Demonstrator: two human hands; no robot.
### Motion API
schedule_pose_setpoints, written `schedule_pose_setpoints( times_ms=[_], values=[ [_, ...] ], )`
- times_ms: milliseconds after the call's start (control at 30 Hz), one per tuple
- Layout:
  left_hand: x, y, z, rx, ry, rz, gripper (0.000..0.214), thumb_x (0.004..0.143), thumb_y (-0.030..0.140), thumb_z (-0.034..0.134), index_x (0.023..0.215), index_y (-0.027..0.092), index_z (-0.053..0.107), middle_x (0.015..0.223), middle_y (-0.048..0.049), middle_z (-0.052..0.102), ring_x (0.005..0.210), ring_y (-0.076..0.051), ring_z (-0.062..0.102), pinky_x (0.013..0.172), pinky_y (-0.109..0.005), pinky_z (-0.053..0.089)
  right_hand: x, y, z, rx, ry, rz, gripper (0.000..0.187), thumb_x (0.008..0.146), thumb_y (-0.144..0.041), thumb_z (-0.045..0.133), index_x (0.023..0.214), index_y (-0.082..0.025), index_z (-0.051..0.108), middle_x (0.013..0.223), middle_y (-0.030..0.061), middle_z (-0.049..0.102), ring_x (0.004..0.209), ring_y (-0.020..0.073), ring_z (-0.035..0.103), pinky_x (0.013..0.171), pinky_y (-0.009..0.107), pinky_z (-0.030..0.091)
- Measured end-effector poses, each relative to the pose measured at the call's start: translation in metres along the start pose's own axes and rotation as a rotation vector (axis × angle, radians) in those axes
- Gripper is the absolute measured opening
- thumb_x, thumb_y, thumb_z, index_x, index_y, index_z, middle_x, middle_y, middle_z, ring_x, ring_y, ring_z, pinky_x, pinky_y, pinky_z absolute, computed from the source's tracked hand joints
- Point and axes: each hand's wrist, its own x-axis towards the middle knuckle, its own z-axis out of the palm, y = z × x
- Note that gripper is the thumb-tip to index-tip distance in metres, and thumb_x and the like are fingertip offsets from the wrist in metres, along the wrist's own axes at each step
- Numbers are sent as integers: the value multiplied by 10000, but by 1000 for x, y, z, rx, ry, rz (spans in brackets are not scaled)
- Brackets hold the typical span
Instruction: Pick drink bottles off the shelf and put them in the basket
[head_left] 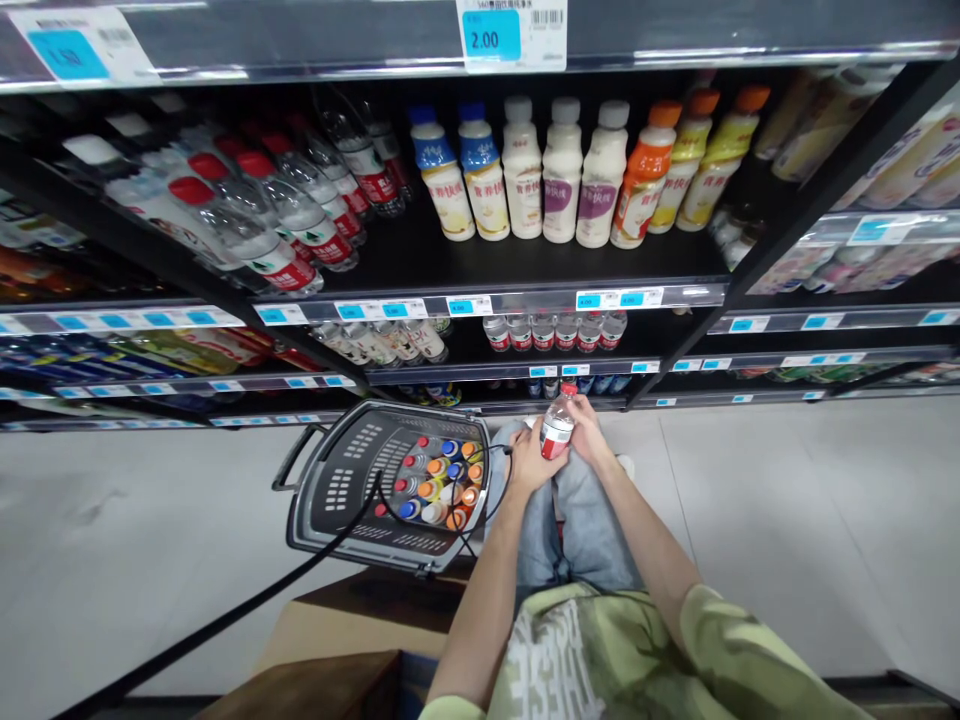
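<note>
A clear water bottle (557, 425) with a red cap and a red-and-white label is held over my lap, tilted slightly. My left hand (531, 460) is wrapped round its lower part. At the upper part, near the cap, my right hand (589, 428) has its fingers against the bottle. Left of my legs stands a dark grey shopping basket (341, 475) with several bottles inside, their caps red, blue, orange and white. Straight ahead, a low shelf holds a row of small red-labelled water bottles (555, 332).
Milk-drink bottles (525, 180) line the middle shelf, with larger water bottles (277, 220) to their left. Price tags run along the shelf edges (525, 298). A black cable (247, 600) crosses the basket. An open cardboard box (345, 625) lies behind the basket on the pale floor (757, 510).
</note>
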Motion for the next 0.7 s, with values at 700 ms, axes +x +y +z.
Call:
schedule_pose_setpoints(
  times_ms=[700],
  values=[
    [0, 2, -2, 17, -17, 20, 722, 761, 504, 861, 1362, 195, 606, 1089, -140, 806, 1074, -372, 762, 1113, -523, 485, -2, -6, 1, -39, -17, 55, 425, 784, -565, 924, 1004, -228, 786, 982, 48, 844, 893, 230, 784, 860, 357, 629]
  ],
)
